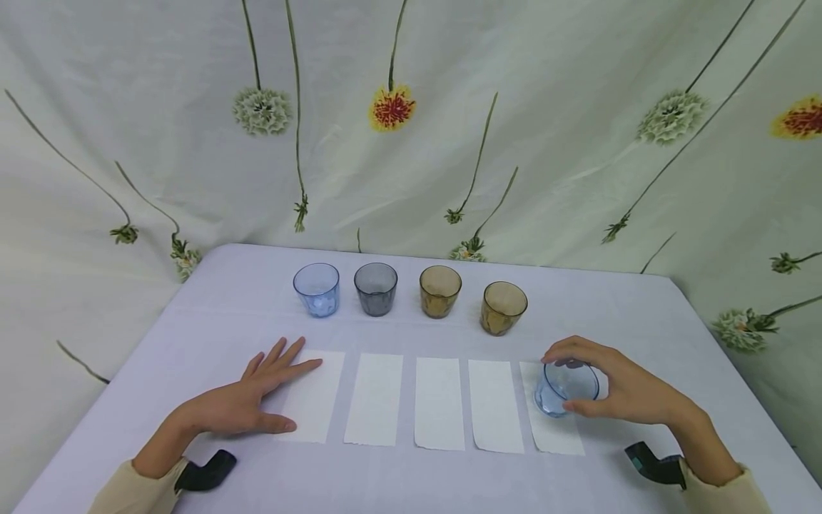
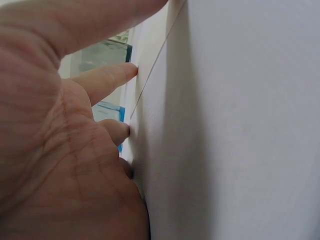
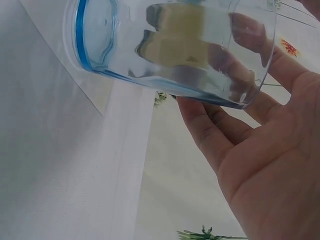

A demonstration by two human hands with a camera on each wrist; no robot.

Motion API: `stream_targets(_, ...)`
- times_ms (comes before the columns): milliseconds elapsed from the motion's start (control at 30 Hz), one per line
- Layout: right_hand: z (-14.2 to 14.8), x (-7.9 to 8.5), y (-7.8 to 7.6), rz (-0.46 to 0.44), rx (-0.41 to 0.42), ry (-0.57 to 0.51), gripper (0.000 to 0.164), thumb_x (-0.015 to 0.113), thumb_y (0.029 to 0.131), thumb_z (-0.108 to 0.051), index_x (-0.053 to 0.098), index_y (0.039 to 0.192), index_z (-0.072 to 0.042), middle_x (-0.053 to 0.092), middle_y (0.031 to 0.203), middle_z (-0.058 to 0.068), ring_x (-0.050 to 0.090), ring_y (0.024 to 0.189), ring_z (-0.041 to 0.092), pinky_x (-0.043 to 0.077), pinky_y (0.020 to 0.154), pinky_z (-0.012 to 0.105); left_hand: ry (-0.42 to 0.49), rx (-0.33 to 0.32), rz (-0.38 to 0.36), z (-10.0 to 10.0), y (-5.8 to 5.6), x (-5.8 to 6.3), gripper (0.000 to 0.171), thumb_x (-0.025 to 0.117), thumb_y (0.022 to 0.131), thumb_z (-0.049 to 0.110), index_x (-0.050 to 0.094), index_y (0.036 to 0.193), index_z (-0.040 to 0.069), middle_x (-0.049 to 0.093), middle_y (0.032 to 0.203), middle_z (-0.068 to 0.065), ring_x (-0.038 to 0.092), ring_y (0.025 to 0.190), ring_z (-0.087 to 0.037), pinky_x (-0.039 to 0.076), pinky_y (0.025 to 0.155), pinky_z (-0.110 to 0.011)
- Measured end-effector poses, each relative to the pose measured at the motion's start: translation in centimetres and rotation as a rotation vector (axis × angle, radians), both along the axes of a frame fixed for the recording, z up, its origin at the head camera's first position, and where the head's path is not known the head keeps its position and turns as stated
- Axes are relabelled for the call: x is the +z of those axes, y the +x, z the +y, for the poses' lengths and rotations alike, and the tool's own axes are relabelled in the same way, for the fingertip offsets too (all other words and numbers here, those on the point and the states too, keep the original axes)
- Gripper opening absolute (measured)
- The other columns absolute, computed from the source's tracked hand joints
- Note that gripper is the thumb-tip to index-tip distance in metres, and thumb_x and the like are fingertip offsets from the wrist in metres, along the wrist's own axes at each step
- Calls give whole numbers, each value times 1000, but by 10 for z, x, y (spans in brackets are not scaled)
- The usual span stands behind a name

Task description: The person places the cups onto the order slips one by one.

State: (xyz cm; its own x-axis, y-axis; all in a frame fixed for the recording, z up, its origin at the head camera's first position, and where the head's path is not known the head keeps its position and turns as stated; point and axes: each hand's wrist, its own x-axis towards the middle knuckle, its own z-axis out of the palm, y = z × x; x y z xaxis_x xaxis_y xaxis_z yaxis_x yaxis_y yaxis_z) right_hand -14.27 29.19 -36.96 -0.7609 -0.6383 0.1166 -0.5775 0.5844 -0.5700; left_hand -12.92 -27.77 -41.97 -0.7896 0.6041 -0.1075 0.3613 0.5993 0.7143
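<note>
My right hand (image 1: 626, 385) curls its fingers and thumb round the rim of a clear blue glass (image 1: 551, 396). This glass is upright at the rightmost white paper strip (image 1: 557, 437); its thick blue base (image 3: 82, 37) is close to the paper in the right wrist view. Whether it bears its full weight there I cannot tell. On the left, my left hand (image 1: 247, 401) rests palm down with spread fingers. Its index finger and thumb reach the edge of the leftmost paper strip (image 1: 316, 400), and it holds nothing.
Behind the row of several paper strips stand another blue glass (image 1: 317, 291), a grey glass (image 1: 376, 289) and two amber glasses, one (image 1: 439, 293) left of the other (image 1: 503, 308). A flower-printed cloth (image 1: 552, 143) hangs behind the white-covered table (image 1: 411, 482).
</note>
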Motion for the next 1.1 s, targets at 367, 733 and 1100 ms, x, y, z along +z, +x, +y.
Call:
stream_targets(367, -2, 1, 1, -19, 7, -4, 55, 86, 80, -23, 59, 129, -21, 60, 127, -6, 59, 113, 15, 51, 97, 25, 2, 5, -6, 1, 1, 1, 87, 78, 83, 39, 35, 157, 22, -4, 167, -24, -19, 148, -52, -24, 105, -6)
stream_targets(733, -4, -2, 1, -34, 13, 0, 60, 88, 78, -20, 58, 130, -19, 60, 128, -5, 59, 114, 17, 50, 98, 23, 28, 3, -10, -1, 2, 1, 85, 77, 84, 37, 35, 156, 22, -3, 166, -26, -20, 149, -50, -27, 113, -21)
stream_targets(1100, -3, -2, 1, -55, 7, 9, 62, 87, 78, -21, 57, 132, -23, 60, 132, -4, 59, 117, 18, 51, 98, 26, 9, -3, 2, 0, 1, 1, 86, 77, 84, 38, 34, 157, 21, -3, 166, -26, -18, 148, -53, -25, 107, -10)
